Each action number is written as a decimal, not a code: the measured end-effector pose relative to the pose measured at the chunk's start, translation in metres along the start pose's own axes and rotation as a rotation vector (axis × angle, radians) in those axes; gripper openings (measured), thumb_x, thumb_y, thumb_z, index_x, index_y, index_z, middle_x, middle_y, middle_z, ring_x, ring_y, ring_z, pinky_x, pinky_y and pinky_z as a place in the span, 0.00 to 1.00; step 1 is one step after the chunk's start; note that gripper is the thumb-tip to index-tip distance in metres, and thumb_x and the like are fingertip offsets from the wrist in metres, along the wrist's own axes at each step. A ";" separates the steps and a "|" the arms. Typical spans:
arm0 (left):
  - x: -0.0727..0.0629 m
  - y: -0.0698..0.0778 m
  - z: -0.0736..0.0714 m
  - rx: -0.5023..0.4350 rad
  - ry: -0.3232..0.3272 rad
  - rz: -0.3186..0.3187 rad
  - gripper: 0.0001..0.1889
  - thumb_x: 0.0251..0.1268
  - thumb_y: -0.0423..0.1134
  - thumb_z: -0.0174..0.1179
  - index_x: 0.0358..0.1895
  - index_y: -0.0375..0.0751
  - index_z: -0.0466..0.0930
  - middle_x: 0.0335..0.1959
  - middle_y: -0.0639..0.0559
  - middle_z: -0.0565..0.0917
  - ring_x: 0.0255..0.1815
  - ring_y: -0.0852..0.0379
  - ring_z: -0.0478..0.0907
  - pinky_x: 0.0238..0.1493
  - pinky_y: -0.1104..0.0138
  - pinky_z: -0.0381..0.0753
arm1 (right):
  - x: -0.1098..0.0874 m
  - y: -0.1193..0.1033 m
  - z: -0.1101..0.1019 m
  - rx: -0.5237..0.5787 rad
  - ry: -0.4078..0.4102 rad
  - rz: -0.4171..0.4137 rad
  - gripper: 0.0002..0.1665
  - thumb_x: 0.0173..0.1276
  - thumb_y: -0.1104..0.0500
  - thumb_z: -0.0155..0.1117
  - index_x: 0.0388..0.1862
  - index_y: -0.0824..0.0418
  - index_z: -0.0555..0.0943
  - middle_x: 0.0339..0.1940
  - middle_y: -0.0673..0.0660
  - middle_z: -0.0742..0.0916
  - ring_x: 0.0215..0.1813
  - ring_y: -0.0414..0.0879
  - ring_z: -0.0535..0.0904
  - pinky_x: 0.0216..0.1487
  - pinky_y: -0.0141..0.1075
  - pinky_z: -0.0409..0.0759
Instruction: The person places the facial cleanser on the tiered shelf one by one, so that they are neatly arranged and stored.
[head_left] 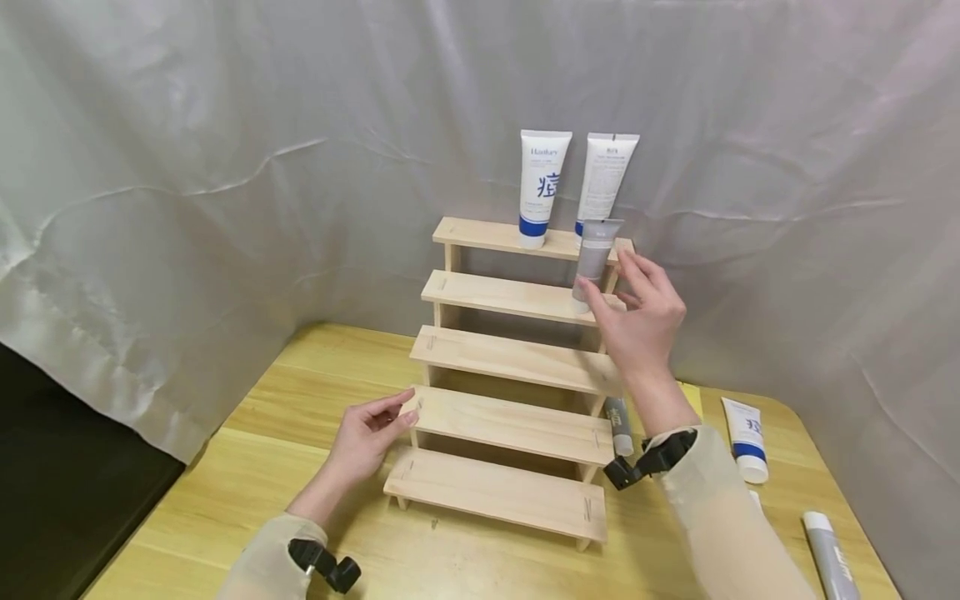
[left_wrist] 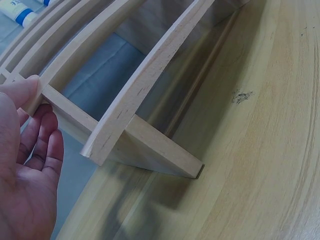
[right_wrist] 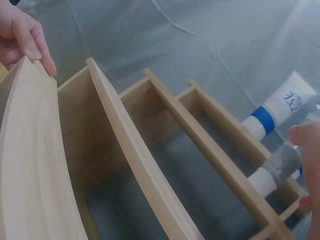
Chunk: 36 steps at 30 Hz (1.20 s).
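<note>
A wooden step shelf stands on the table. My left hand pinches the left end of its second step from the bottom, thumb above and index finger below in the left wrist view. A small grey tube stands cap down at the right end of the second-highest step. Around it is my right hand, the thumb in front of the tube and the fingers apart from its right side; contact is unclear. On the top step stand two white tubes with blue bands, a left one and a right one, partly hidden by the grey tube.
To the shelf's right lie a dark grey tube, a white and blue tube and a grey tube with a white cap. Something yellow lies behind my right wrist. A grey curtain hangs close behind the shelf.
</note>
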<state>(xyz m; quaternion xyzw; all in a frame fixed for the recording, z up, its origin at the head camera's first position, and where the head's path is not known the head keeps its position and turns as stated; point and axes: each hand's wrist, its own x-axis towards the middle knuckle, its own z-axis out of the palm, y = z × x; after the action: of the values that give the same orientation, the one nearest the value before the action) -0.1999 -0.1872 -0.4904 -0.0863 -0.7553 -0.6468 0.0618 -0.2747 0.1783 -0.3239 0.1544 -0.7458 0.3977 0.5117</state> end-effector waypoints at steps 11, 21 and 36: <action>0.003 0.003 -0.002 -0.006 0.024 0.010 0.22 0.69 0.34 0.73 0.64 0.36 0.85 0.43 0.40 0.86 0.39 0.58 0.79 0.39 0.72 0.81 | -0.006 0.000 -0.040 -0.025 0.015 0.026 0.15 0.57 0.60 0.87 0.40 0.67 0.92 0.55 0.56 0.90 0.55 0.54 0.87 0.49 0.20 0.80; 0.003 0.003 -0.001 -0.040 0.031 0.020 0.21 0.69 0.31 0.72 0.63 0.33 0.85 0.41 0.41 0.84 0.36 0.60 0.77 0.34 0.73 0.79 | -0.026 0.021 -0.094 -0.157 -0.130 0.204 0.15 0.60 0.60 0.84 0.44 0.65 0.92 0.54 0.56 0.89 0.51 0.53 0.87 0.45 0.19 0.79; -0.003 0.004 0.003 -0.031 0.014 0.030 0.21 0.69 0.31 0.72 0.63 0.32 0.84 0.41 0.42 0.86 0.36 0.61 0.79 0.35 0.72 0.80 | -0.093 0.092 -0.152 -0.336 -0.638 0.523 0.31 0.73 0.54 0.74 0.66 0.70 0.80 0.62 0.75 0.83 0.58 0.73 0.82 0.51 0.63 0.84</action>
<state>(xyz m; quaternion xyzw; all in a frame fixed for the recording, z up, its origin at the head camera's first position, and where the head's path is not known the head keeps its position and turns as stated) -0.1961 -0.1841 -0.4875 -0.0940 -0.7434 -0.6579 0.0752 -0.1961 0.3342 -0.4221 -0.0097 -0.9346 0.3195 0.1559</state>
